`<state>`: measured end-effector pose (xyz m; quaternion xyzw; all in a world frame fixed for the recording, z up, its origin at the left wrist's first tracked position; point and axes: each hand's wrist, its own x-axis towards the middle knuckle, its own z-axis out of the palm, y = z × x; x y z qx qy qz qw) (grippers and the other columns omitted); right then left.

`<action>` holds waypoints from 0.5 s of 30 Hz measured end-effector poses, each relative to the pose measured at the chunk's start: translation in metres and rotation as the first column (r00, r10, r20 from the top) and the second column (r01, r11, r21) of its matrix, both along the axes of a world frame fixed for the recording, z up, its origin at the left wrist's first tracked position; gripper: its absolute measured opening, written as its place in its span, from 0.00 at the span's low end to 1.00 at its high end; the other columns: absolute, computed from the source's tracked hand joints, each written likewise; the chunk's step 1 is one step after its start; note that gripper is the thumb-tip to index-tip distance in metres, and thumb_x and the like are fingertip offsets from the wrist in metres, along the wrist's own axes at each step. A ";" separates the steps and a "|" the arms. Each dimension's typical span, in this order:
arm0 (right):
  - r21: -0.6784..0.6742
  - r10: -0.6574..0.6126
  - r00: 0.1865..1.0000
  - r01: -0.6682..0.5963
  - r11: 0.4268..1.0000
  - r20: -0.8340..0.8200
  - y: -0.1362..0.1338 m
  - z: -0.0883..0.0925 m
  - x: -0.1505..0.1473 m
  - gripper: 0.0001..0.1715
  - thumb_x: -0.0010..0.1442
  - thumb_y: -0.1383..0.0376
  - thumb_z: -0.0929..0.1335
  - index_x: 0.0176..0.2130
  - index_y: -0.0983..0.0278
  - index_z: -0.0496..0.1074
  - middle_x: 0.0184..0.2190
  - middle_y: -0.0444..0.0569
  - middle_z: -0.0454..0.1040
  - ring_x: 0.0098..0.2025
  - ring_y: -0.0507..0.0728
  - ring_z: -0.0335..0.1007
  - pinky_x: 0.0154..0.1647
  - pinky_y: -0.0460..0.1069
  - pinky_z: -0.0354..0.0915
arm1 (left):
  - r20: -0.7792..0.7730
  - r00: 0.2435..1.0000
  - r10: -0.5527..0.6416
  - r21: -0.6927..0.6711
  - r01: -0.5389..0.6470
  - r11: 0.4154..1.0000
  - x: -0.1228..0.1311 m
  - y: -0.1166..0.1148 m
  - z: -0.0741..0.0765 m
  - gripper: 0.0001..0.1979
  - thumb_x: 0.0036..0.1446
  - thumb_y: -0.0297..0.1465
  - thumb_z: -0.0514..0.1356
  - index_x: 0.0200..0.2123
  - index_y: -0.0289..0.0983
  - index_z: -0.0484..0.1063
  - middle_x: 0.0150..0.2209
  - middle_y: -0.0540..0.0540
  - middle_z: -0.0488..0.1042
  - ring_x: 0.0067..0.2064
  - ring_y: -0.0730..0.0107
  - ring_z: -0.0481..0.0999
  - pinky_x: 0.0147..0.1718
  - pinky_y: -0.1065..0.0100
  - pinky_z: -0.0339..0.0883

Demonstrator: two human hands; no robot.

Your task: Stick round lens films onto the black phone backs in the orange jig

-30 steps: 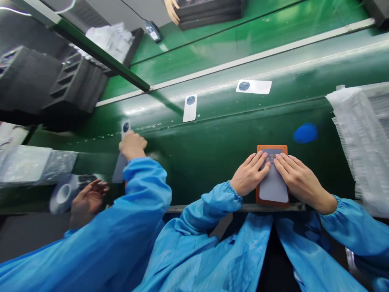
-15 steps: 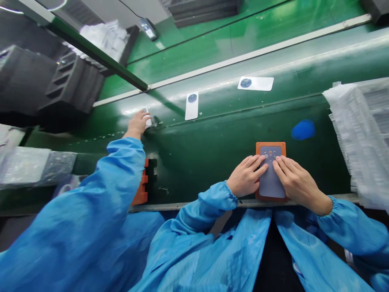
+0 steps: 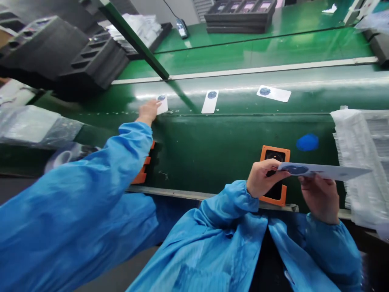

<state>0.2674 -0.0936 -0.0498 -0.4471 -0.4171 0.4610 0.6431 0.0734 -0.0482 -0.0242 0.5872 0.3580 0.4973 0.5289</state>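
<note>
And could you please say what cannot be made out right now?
In the head view:
1. Orange frame: partly covered by the left hand and held panel.
2. Held panel's far face: turned away from view.
3. Orange part at left: partly behind the co-worker's blue sleeve.
4. White pile at right: cut off by the picture's edge.
5. Corded device at back: details too small to read.

The person's left hand (image 3: 263, 177) makes a pinch, with the thumb and index finger stretched toward the right. The right hand (image 3: 321, 196) is raised, its fingers pointing upward and bent, its wrist below them. The two hands are near each other but apart. The left forearm (image 3: 226, 201) and the right forearm (image 3: 332, 247), both blue-sleeved, lean inward.
</note>
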 end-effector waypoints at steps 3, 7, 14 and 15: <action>-0.149 0.113 0.986 -0.131 0.980 -0.127 0.002 -0.015 0.009 0.18 0.72 0.58 0.60 0.44 0.54 0.78 0.37 0.47 0.80 0.36 0.58 0.79 0.36 0.56 0.76 | -0.033 0.998 0.058 0.156 -0.053 0.986 0.013 -0.011 0.015 0.13 0.61 0.41 0.69 0.35 0.35 0.81 0.35 0.46 0.83 0.35 0.72 0.81 0.37 0.71 0.76; -0.164 0.210 0.976 -0.215 0.963 -0.050 0.002 -0.022 0.017 0.25 0.72 0.56 0.54 0.50 0.56 0.77 0.36 0.52 0.78 0.37 0.63 0.77 0.38 0.60 0.74 | -0.043 0.988 0.146 0.303 -0.127 0.945 0.015 -0.017 0.022 0.08 0.63 0.34 0.68 0.37 0.35 0.79 0.35 0.46 0.84 0.36 0.73 0.82 0.39 0.72 0.76; -0.002 0.016 0.999 -0.015 1.000 0.031 0.002 -0.025 0.003 0.19 0.70 0.62 0.62 0.54 0.55 0.77 0.42 0.50 0.82 0.41 0.61 0.81 0.40 0.58 0.77 | -0.136 0.970 0.201 0.221 -0.168 0.961 0.008 -0.008 0.008 0.14 0.64 0.41 0.66 0.34 0.36 0.76 0.34 0.47 0.80 0.35 0.72 0.79 0.39 0.69 0.74; 0.001 -0.044 0.999 0.044 0.999 -0.018 0.004 -0.025 -0.002 0.16 0.68 0.63 0.66 0.52 0.55 0.78 0.42 0.48 0.83 0.41 0.60 0.81 0.40 0.57 0.77 | -0.116 0.974 0.196 0.163 -0.176 0.971 0.007 -0.006 0.005 0.15 0.64 0.43 0.67 0.33 0.36 0.75 0.33 0.48 0.80 0.35 0.72 0.78 0.38 0.69 0.74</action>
